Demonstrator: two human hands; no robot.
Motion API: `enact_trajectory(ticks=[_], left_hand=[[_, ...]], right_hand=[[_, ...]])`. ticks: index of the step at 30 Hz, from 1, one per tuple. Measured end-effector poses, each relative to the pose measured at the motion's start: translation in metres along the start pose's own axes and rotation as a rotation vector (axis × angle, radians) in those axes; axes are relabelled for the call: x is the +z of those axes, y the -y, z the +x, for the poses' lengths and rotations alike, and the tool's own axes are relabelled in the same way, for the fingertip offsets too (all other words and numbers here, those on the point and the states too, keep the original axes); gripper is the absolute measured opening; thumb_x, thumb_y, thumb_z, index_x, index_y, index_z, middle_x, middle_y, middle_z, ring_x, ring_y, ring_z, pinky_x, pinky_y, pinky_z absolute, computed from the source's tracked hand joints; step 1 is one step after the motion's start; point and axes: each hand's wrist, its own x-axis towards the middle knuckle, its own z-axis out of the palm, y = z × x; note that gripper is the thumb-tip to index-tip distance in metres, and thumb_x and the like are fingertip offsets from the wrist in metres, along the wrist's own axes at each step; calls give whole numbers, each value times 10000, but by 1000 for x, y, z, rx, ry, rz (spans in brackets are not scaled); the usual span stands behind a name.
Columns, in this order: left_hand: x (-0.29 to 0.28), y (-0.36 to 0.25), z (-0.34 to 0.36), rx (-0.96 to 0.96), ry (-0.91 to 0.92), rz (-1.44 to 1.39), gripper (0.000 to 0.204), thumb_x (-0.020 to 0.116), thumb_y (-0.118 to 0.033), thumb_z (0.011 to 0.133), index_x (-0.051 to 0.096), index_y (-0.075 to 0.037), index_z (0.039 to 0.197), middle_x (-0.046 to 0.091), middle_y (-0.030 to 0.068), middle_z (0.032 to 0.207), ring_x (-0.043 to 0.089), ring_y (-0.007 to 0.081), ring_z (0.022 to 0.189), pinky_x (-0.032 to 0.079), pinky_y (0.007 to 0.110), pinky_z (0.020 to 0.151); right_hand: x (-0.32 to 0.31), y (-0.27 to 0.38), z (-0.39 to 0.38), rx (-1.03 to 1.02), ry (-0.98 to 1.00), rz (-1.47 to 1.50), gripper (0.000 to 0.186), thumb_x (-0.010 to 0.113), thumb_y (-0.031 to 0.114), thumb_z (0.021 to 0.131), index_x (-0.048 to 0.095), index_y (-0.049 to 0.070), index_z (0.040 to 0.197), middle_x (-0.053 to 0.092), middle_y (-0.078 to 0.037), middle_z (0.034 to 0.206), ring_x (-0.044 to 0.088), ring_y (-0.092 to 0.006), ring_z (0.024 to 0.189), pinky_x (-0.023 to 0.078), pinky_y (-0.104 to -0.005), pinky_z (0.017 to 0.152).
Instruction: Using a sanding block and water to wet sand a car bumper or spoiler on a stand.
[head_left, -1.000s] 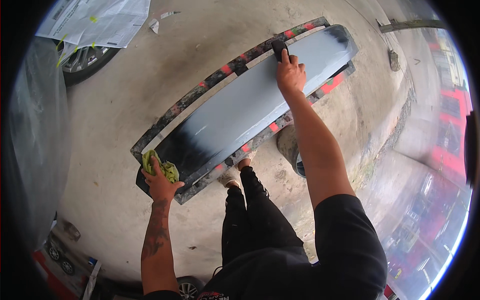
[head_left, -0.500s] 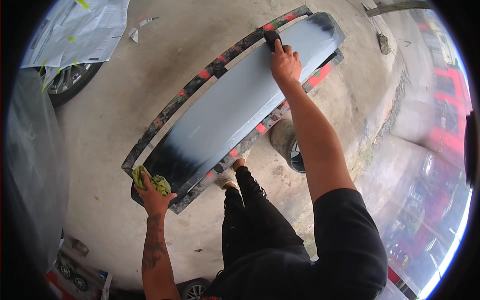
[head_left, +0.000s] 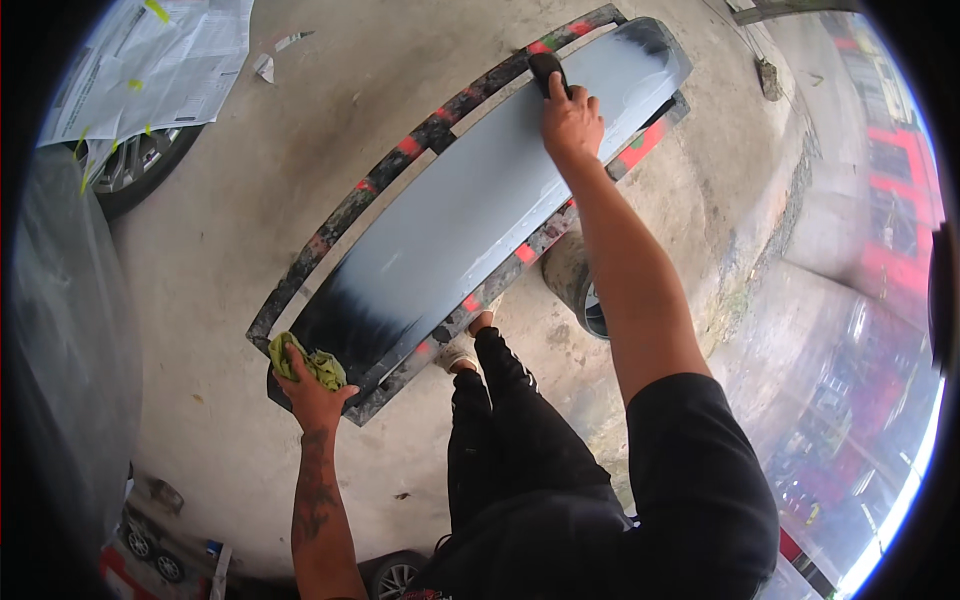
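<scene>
A long curved panel [head_left: 430, 220], grey in the middle and fading to glossy black at both ends, lies across a dark stand [head_left: 318, 245] spotted with red. At the panel's far edge, toward its right end, my right hand [head_left: 573, 125] is closed on a dark hand-sized pad [head_left: 546, 70]; its underside is hidden. My left hand [head_left: 312, 400] grips a crumpled yellow-green cloth [head_left: 324, 368] against the black near-left end. Wet-looking streaks run along the panel's near edge.
Below the panel's near side stands a dirty bucket [head_left: 570, 285]. A car wheel [head_left: 150, 165] sits under taped paper sheets [head_left: 160, 60] at upper left, beside plastic sheeting [head_left: 75, 330]. My feet are close to the stand. A small block [head_left: 768, 85] lies at upper right.
The whole view has shifted slightly. Both hands keep nearly the same places on the panel, with the pad and the cloth still in them.
</scene>
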Motion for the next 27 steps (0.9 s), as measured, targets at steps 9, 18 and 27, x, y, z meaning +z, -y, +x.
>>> enact_trajectory(ticks=[9,18,27], left_hand=[[0,1,-2,-10,17,41,1447,1011,-223,545,51,-236,1629,79,394,1582,368,536,1398,466,525,1096],[-5,-2,-1,-51,49,50,1415,995,-237,585,38,-223,1627,114,376,1565,425,534,1349,506,526,1031],[0,-3,1,-57,54,88,1410,989,-246,593,33,-226,1628,151,399,1529,478,557,1279,498,525,1026]], right_hand=[[-43,171,-261,-601,184,417,596,565,148,889,508,183,1481,565,-109,1268,547,-280,1061,438,-440,868],[-15,44,-78,-38,-32,49,500,666,250,922,565,214,1410,614,-81,1157,582,-321,1008,492,-445,840],[-40,211,-313,-646,207,438,549,547,166,913,535,220,1459,566,-81,1270,543,-278,1051,432,-437,894]])
